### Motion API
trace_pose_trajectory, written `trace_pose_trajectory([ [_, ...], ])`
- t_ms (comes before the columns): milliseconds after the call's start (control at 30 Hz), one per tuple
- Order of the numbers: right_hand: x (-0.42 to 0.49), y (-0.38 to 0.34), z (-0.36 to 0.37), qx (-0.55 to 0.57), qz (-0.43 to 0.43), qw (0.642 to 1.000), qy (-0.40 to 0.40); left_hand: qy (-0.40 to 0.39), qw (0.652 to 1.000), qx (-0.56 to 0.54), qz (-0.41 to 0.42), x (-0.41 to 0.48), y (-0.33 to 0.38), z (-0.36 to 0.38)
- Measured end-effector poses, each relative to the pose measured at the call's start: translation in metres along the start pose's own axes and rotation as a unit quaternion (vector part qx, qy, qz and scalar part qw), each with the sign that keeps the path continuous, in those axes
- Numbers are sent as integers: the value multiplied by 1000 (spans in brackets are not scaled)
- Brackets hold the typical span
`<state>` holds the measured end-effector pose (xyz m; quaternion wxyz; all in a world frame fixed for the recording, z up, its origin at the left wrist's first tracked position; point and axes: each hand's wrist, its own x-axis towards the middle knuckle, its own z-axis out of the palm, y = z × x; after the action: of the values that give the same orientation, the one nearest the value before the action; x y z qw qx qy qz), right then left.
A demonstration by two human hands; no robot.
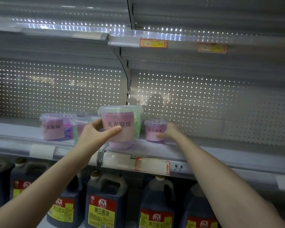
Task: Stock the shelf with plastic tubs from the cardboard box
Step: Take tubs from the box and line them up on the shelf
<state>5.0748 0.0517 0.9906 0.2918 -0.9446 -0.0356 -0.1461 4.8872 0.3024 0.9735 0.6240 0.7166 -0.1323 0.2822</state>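
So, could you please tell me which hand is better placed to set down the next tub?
Left: the left hand grips the raised tub over the shelf; the right hand holds a smaller tub standing there.

Dim, bluish-grey light throughout. Bright pinpoints shine through the perforated back panel [204, 96], which carries a hazy reflection. The upper shelf edge [138, 34] glares. Price tags [153, 43] are blurred, straight lines bow toward the frame edges, and the lower jugs [104, 203] sit in shadow
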Motion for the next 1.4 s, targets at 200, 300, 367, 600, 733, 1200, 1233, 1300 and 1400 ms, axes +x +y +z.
trace_pose_trajectory([
  [200, 8, -4, -1, -1, 21, 999, -33, -4, 1000, -9, 4, -3, -1, -2],
  [300, -4, -10, -7, 22, 24, 999, -26, -3, 1000, -6, 6, -4, 0, -2],
  [367, -19, -16, -14, 28, 23, 999, -8, -6, 1000, -10, 6, -5, 2, -1],
  [600, -68, -18, -44, 139, -21, 989, 55, -41, 999, -32, 2, -14, 9, 17],
  [733, -107, -15, -60, 259, -51, 964, 34, -73, 996, -44, -1, -18, 12, 38],
  [1200, -175, 11, -77, 368, -137, 918, -51, -156, 986, -59, -10, -29, 5, 105],
  [1233, -176, 11, -75, 380, -139, 914, -35, -164, 985, -58, -9, -30, 4, 107],
  [1300, -175, 12, -73, 394, -134, 909, -13, -182, 982, -49, -6, -28, 3, 105],
  [1400, -167, 15, -70, 424, -116, 898, 17, -207, 978, -3, 6, -25, 1, 95],
])
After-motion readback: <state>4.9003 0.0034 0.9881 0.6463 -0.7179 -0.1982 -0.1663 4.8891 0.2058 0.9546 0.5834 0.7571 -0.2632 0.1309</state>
